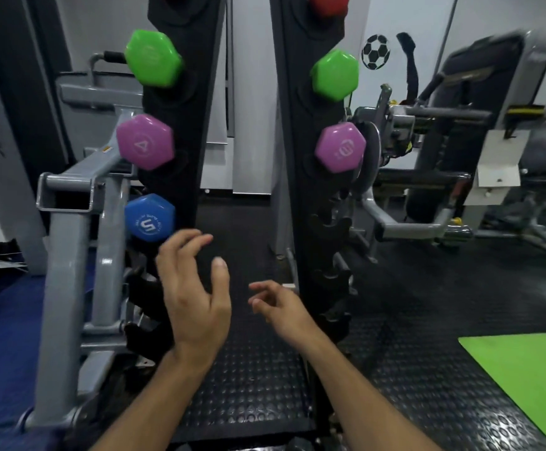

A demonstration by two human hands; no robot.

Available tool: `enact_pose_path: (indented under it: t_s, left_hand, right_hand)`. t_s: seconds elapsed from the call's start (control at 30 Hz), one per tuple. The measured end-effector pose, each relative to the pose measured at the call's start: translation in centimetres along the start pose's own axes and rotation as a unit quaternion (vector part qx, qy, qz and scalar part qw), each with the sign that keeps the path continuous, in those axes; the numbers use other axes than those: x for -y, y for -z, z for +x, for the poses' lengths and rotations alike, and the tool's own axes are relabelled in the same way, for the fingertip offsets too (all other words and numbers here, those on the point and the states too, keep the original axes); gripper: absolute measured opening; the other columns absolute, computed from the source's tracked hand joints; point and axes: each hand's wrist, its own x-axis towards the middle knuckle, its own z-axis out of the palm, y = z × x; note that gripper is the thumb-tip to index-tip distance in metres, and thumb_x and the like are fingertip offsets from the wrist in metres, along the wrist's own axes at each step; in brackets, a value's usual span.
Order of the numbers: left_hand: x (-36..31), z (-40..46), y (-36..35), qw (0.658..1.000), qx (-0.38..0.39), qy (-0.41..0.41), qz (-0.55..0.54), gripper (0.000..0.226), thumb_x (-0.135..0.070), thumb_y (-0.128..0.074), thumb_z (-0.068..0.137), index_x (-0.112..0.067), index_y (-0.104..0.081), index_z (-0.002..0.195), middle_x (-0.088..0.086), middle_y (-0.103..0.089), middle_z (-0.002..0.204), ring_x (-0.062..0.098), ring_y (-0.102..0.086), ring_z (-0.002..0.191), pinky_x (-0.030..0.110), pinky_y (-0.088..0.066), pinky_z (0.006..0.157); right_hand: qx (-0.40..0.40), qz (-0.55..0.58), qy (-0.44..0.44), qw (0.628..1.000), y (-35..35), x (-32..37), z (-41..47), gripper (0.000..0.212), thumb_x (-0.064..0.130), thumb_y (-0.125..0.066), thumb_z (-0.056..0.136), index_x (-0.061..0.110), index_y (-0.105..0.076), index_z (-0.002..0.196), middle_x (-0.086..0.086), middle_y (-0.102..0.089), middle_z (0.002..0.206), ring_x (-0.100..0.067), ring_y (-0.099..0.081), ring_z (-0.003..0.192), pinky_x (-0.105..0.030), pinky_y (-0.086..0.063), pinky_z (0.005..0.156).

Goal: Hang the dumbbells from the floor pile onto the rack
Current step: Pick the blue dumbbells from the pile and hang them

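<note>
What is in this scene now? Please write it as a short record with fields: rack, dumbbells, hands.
rack: two black uprights; lower cradles on the right upright empty
dumbbells left upright: green, purple, blue
dumbbells right upright: red, green, purple
left hand: open, empty
right hand: open, empty

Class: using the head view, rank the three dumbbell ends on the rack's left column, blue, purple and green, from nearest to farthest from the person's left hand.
1. Blue dumbbell: just above the left hand.
2. Purple dumbbell: one slot higher.
3. Green dumbbell: highest of the three.
</note>
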Motion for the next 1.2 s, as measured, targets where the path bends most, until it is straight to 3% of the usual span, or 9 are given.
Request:
enact_pose_path:
  t_s: [0.17,0.37,0.47,0.6,0.7,0.9,0.97,1.07,1.2]
  left_hand:
    - [1.8,-6.4,-2.4,0.980,0.138,0.126,-0.070,0.015,-0.010,-0.056,0.099,-0.017,-0.065,0.108,-0.006,-0.062,0.106,0.015,-0.062,0.098,0.027,-0.050,0.084]
    - [5.8,-15.7,-3.8,0.919,0.232,0.319,-0.002,0.014,-0.015,-0.062,0.098,-0.027,-0.068,0.101,-0.014,-0.066,0.097,-0.005,-0.060,0.088,0.008,-0.044,0.071]
    - [8.0,-20.3,-3.8,0.881,0.272,0.384,0.038,0.018,-0.018,-0.065,0.096,-0.035,-0.065,0.092,-0.012,-0.068,0.095,-0.002,-0.061,0.084,0.018,-0.045,0.073]
    - [10.1,-25.3,-3.8,0.823,0.332,0.458,0.061,0.014,-0.023,-0.067,0.095,-0.035,-0.066,0.087,-0.006,-0.071,0.088,0.005,-0.064,0.082,0.029,-0.049,0.078]
    - [11.5,-28.6,-3.9,0.796,0.333,0.504,0.047,0.014,-0.022,-0.069,0.094,-0.031,-0.070,0.084,-0.005,-0.073,0.082,0.009,-0.066,0.079,0.026,-0.046,0.074]
    - [14.6,-34.4,-3.7,0.738,0.343,0.578,0.057,0.015,-0.022,-0.069,0.091,-0.029,-0.073,0.079,-0.005,-0.074,0.075,0.017,-0.070,0.081,0.029,-0.051,0.085]
    - [15.6,-36.4,-3.5,0.721,0.352,0.593,0.062,0.016,-0.022,-0.070,0.091,-0.031,-0.073,0.078,-0.006,-0.075,0.074,0.020,-0.072,0.081,0.031,-0.054,0.087]
    - [16.4,-39.0,-3.3,0.709,0.341,0.614,0.063,0.012,-0.027,-0.069,0.092,-0.029,-0.074,0.082,-0.004,-0.076,0.077,0.021,-0.072,0.080,0.031,-0.055,0.081]
    - [17.8,-42.0,-3.1,0.685,0.345,0.640,0.049,0.014,-0.020,-0.066,0.095,-0.020,-0.072,0.082,0.000,-0.075,0.070,0.023,-0.070,0.068,0.038,-0.060,0.079]
  right_hand:
    - [0.023,0.003,-0.081,0.996,0.0,-5.5,-1.8,0.017,0.027,-0.066,0.097,0.026,-0.071,0.113,-0.002,-0.076,0.106,-0.019,-0.071,0.101,-0.034,-0.056,0.087]
    - [0.071,-0.025,-0.208,0.975,-2.2,-15.3,-4.8,0.014,0.033,-0.066,0.091,0.025,-0.077,0.091,0.001,-0.077,0.085,-0.010,-0.069,0.073,-0.032,-0.059,0.077]
    - [0.079,-0.031,-0.265,0.960,-3.3,-19.7,-6.7,0.017,0.032,-0.068,0.087,0.025,-0.077,0.074,0.005,-0.073,0.071,-0.010,-0.068,0.070,-0.032,-0.057,0.077]
    - [0.048,-0.059,-0.326,0.942,-4.4,-23.5,-8.9,0.019,0.030,-0.066,0.079,0.019,-0.079,0.088,0.004,-0.077,0.093,-0.011,-0.070,0.091,-0.023,-0.055,0.086]
    - [0.026,-0.091,-0.339,0.936,-5.1,-25.4,-10.0,0.020,0.025,-0.063,0.087,0.030,-0.071,0.069,0.003,-0.077,0.108,-0.013,-0.069,0.110,-0.016,-0.048,0.090]
    - [-0.017,-0.129,-0.364,0.922,-6.4,-30.6,-11.5,0.045,0.052,-0.050,0.089,0.025,-0.075,0.115,-0.005,-0.072,0.126,-0.022,-0.066,0.118,-0.024,-0.048,0.099]
    - [-0.004,-0.150,-0.381,0.912,-6.7,-32.6,-12.1,0.050,0.047,-0.048,0.080,0.020,-0.077,0.112,-0.006,-0.075,0.120,-0.024,-0.068,0.115,-0.027,-0.051,0.097]
    - [0.032,-0.184,-0.398,0.898,-7.4,-34.9,-13.2,0.033,0.029,-0.053,0.087,0.017,-0.079,0.103,-0.006,-0.077,0.111,-0.023,-0.071,0.108,-0.027,-0.052,0.091]
    - [0.060,-0.194,-0.409,0.890,-8.6,-37.8,-14.6,0.032,0.025,-0.053,0.091,0.013,-0.077,0.110,-0.010,-0.075,0.117,-0.025,-0.068,0.114,-0.027,-0.050,0.090]
